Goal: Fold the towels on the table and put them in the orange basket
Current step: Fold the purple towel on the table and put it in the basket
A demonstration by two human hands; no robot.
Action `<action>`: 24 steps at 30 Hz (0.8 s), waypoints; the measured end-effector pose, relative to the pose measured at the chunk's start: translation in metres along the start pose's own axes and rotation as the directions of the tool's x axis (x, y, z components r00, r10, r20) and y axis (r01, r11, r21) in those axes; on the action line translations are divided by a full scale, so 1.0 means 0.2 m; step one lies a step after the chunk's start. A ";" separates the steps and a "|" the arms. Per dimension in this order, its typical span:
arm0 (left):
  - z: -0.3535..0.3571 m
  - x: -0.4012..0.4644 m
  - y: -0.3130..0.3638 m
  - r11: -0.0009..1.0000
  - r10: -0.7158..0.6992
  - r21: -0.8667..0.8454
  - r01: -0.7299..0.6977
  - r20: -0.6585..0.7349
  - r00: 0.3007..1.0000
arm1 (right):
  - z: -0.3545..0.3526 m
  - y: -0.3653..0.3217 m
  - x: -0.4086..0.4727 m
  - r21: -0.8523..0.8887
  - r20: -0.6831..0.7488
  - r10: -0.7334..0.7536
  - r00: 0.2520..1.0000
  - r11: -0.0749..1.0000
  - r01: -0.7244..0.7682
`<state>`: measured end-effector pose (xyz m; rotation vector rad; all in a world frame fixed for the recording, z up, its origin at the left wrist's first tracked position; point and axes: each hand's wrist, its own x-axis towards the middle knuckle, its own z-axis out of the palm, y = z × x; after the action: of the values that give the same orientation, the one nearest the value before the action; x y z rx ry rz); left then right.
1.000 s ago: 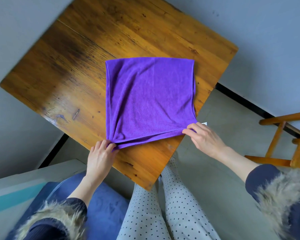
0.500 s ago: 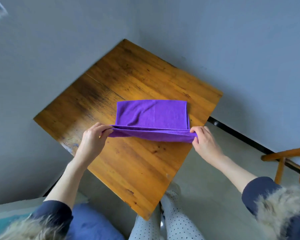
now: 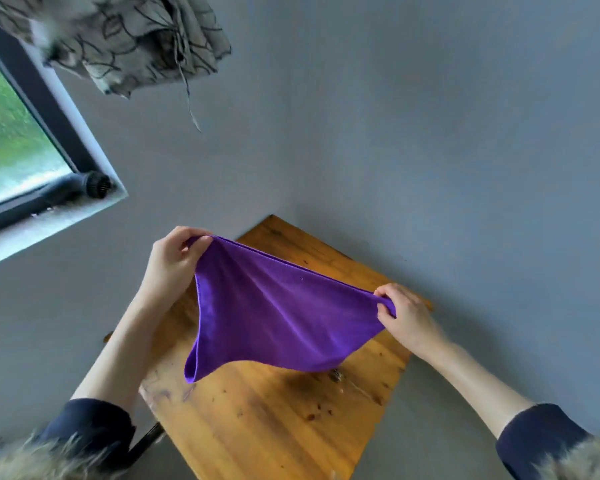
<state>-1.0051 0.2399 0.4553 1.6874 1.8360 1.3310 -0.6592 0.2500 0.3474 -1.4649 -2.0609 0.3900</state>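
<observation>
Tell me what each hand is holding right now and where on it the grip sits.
Both hands hold the purple towel, lifted above the table. The left hand pinches its upper left corner, the right hand its upper right corner; the rest hangs between them.

- The left hand [image 3: 174, 263] sits left of the frame's centre, raised higher than the other, with the back of the hand facing the camera.
- Its fingers [image 3: 196, 233] curl over at the top and its grip pinches one corner of the towel [image 3: 278, 317].
- The left forearm runs down to the lower left of the frame, bare to a dark pushed-up sleeve with a fur trim.
- The right hand [image 3: 407, 317] sits right of centre, lower in the frame, knuckles up.
- Its fingers [image 3: 383, 294] and thumb pinch the towel's opposite corner.
- The right forearm slants to the lower right, bare to a matching dark sleeve.
- Both arms are stretched forward and spread apart.
</observation>
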 end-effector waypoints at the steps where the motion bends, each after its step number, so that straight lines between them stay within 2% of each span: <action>1: -0.03 0.02 0.02 1.000 0.013 0.012 -0.013 -0.007 1.000 | -0.02 -0.01 0.01 -0.017 0.046 -0.034 0.998 0.999 0.035; 4: -0.10 0.03 0.04 1.000 0.022 0.022 -0.021 -0.043 0.999 | -0.06 -0.05 0.06 0.022 0.081 -0.060 0.995 0.998 0.059; 6: -0.15 0.02 0.02 1.000 -0.003 0.004 0.003 -0.074 0.997 | -0.07 -0.08 0.09 0.194 0.039 -0.004 0.999 0.981 -0.004; 10: -0.21 0.00 -0.02 0.998 -0.042 -0.059 0.035 -0.123 0.991 | -0.11 -0.10 0.14 0.595 0.096 0.154 0.983 0.783 -0.181; 14: -0.23 -0.02 -0.03 0.994 -0.061 -0.097 0.046 -0.158 0.986 | -0.15 -0.13 0.19 0.766 0.171 0.213 0.962 0.586 -0.266; 16: -0.23 -0.02 -0.03 0.992 -0.063 -0.115 0.043 -0.179 0.982 | -0.18 -0.14 0.22 0.805 0.209 0.197 0.958 0.522 -0.283; 18: -0.23 -0.02 -0.03 0.989 -0.074 -0.137 0.048 -0.190 0.979 | -0.23 -0.15 0.24 0.788 0.220 0.159 0.962 0.553 -0.271; 21: -0.24 -0.01 -0.02 0.986 -0.088 -0.157 0.056 -0.205 0.975 | -0.29 -0.17 0.27 0.694 0.200 0.104 0.974 0.687 -0.216; 24: -0.25 -0.01 -0.02 0.983 -0.105 -0.172 0.068 -0.217 0.971 | -0.34 -0.18 0.32 0.633 0.120 0.087 0.989 0.761 -0.144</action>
<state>-1.0434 0.2176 0.4772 1.4058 1.8374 1.6437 -0.6609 0.2910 0.4385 -1.1500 -1.6375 1.1056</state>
